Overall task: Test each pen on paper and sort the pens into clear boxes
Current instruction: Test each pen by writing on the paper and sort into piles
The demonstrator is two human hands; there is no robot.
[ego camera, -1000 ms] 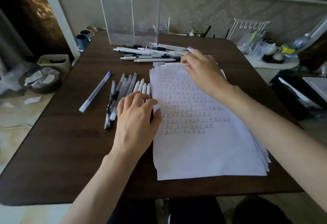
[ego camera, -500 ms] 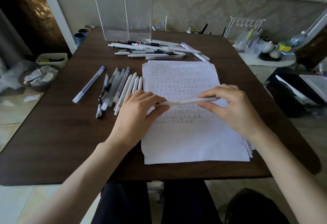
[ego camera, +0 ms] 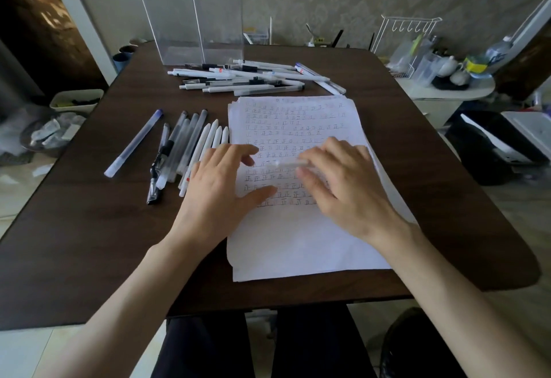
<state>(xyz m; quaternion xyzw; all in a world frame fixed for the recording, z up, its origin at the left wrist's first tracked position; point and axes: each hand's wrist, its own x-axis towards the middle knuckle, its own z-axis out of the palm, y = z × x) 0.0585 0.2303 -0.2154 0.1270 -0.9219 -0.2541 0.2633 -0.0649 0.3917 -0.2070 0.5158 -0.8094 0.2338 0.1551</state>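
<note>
White and blurred by motion, 1 pen (ego camera: pixel 290 163) is pinched between the thumb and the curled fingers (ego camera: pixel 337 147) of the right hand (ego camera: pixel 346 189). It lies almost level above the written lines. The left hand (ego camera: pixel 220 189) is beside it, with fingers loosely spread and the thumb pointing to the right. Its fingertips are near the left end of the pen, but I cannot tell if they touch it. Both hands are over the paper stack (ego camera: pixel 298 246), which lies on the dark wooden table (ego camera: pixel 74 243) and has rows of small test marks on its upper half. Just left of the paper, partly under the left hand, a row of pens (ego camera: pixel 190 142) lies side by side. 1 blue-capped pen (ego camera: pixel 134 142) lies apart, further left. Behind the paper is a loose pile of pens (ego camera: pixel 253 79), and behind that the tall clear boxes (ego camera: pixel 190 10) stand near the far table edge.
</note>
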